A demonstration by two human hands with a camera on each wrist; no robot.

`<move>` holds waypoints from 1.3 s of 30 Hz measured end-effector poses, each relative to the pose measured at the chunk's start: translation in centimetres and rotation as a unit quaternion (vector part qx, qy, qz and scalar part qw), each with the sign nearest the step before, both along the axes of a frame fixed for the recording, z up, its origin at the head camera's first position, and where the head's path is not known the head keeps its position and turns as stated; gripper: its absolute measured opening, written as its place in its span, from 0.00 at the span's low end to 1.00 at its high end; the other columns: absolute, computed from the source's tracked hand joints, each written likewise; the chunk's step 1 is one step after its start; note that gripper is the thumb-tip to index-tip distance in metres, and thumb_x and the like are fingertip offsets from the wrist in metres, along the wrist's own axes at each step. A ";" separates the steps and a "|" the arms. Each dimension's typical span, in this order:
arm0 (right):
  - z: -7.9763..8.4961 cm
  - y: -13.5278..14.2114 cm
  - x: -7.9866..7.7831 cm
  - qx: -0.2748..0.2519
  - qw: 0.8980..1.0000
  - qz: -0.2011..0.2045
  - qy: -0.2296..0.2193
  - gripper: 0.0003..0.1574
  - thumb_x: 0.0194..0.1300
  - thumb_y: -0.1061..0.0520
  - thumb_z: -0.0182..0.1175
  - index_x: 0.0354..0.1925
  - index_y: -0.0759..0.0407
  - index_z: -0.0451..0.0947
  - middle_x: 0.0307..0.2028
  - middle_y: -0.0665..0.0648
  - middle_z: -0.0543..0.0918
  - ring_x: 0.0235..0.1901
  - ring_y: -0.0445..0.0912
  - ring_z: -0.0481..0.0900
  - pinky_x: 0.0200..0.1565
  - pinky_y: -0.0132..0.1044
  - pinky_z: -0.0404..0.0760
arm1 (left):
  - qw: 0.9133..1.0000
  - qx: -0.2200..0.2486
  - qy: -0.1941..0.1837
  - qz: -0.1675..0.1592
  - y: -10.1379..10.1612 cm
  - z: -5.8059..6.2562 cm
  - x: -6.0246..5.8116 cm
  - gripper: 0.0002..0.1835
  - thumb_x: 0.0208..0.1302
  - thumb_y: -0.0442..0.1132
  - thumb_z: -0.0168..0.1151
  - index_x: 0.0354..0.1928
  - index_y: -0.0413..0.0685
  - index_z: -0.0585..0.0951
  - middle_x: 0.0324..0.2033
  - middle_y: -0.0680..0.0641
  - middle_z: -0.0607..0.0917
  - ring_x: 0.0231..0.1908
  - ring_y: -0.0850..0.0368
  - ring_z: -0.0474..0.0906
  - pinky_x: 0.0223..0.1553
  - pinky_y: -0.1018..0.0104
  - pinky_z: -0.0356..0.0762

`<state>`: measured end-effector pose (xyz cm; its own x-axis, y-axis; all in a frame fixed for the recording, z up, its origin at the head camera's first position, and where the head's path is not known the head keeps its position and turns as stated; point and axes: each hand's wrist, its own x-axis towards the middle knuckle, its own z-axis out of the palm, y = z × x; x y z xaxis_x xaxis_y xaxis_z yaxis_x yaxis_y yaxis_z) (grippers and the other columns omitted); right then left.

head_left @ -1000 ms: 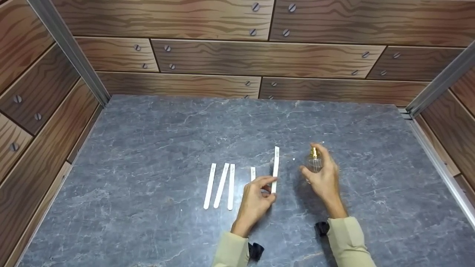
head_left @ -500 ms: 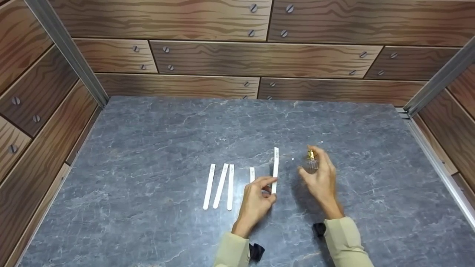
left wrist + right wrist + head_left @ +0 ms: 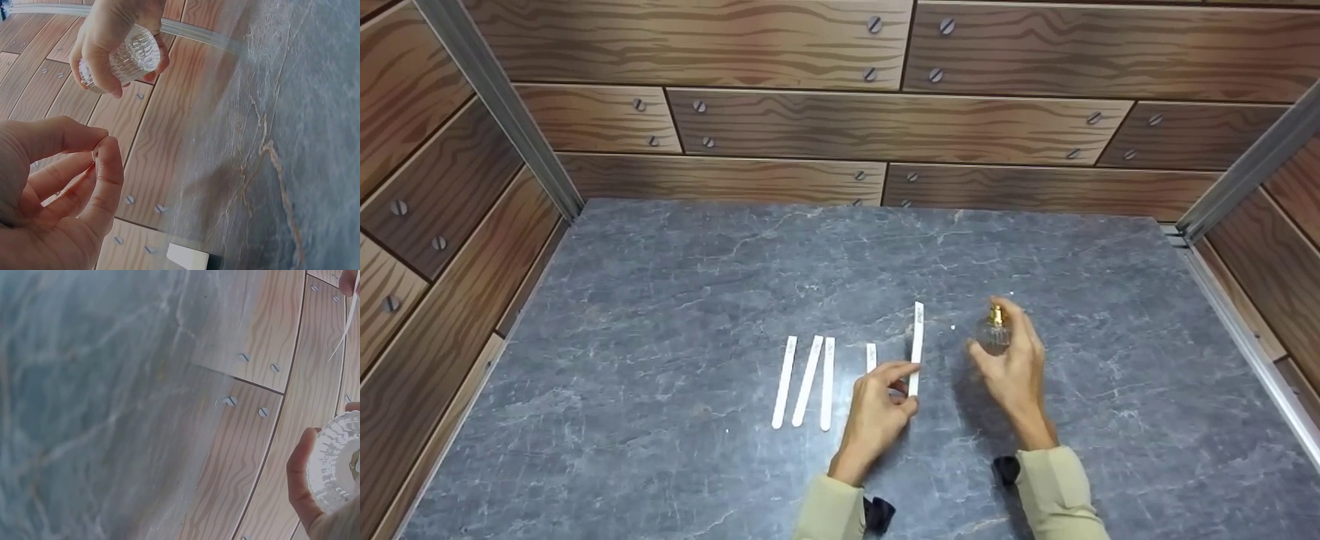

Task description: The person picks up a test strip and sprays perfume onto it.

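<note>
My left hand [image 3: 877,409] pinches a slim white paper test strip [image 3: 917,339] by its lower part, between thumb and fingers. The strip stands up at a slant, with small writing near its top. In my right hand [image 3: 1018,375] is a ribbed clear glass perfume bottle [image 3: 996,332] with a gold spray top [image 3: 997,313]. The index finger rests at that top, and the thumb is at the bottle's lower side. A gap separates bottle and strip. The right wrist view shows the bottle's round ribbed base [image 3: 329,464] and the strip's thin edge [image 3: 346,329].
Three more white strips lie side by side on the grey marbled table [image 3: 697,285], left of my left hand. Another strip [image 3: 871,357] is partly hidden behind that hand. Wood-patterned walls [image 3: 780,120] and metal rails [image 3: 502,112] enclose the table.
The perfume bottle tilted slightly left half a second ago and is now back more upright, with my right hand shifting a little. My left hand and its strip stay nearly still.
</note>
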<state>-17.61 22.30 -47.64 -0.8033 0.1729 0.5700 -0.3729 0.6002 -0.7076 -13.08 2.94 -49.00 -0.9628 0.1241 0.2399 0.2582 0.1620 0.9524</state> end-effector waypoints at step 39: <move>0.6 0.1 0.2 -0.014 1.000 0.012 0.018 0.41 0.46 0.77 0.70 0.60 0.67 0.72 0.44 0.71 0.81 0.38 0.62 0.82 0.36 0.20 0.76 | 1.000 0.010 0.003 0.010 0.0 0.0 -0.1 0.23 0.50 0.15 0.60 0.51 0.26 0.83 0.48 0.39 0.86 0.35 0.58 0.81 0.32 0.73 0.83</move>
<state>-17.36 22.40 -47.08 -0.7868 0.1705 0.5932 -0.4117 0.5711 -0.7102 -13.19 2.92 -48.97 -0.9637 0.1007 0.2472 0.2602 0.1475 0.9542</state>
